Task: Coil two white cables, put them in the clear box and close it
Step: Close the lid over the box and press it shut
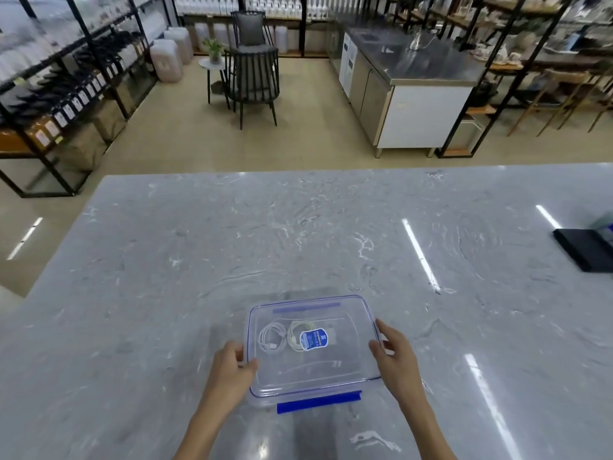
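The two white cables (272, 338) lie coiled inside the clear box (265, 400) on the worktop (199, 260), with the lid (315, 368) laid on. The left hand (232, 363) and right hand (396, 356) each have a grip on a side edge. The blue latch (318, 402) looks not yet clipped.

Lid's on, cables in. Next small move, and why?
Probably press the near blue latch down: the lid sits on the clear box over both coiled cables, but that latch sticks out flat, unclipped. The left hand and right hand grip the lid's short edges.
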A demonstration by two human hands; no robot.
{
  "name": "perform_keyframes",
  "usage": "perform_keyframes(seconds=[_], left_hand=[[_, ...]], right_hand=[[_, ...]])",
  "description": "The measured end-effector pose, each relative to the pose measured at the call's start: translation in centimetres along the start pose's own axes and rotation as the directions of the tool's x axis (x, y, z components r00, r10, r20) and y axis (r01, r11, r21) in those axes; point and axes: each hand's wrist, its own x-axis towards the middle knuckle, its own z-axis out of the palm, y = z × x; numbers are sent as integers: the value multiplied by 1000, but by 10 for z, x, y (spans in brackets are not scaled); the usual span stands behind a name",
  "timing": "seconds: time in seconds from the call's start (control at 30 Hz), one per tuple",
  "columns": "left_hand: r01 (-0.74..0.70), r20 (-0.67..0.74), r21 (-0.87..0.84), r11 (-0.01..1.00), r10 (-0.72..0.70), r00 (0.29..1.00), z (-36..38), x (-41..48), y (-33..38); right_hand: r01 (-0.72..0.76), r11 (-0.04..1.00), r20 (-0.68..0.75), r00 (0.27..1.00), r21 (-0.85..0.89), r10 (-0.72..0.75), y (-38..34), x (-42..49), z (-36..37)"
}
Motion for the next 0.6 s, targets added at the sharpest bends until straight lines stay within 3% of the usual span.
perform_keyframes(seconds=[0.37, 0.6], left_hand=[[-4, 27, 28, 1000, 3, 1000, -1, -7, -4], [-9, 23, 65, 998, 8, 1000, 1, -4, -5]], right_hand=[[18, 981, -34, 999, -191, -25, 2, -3, 8], [-15, 975, -27, 1000, -220, 10, 6, -4, 8]])
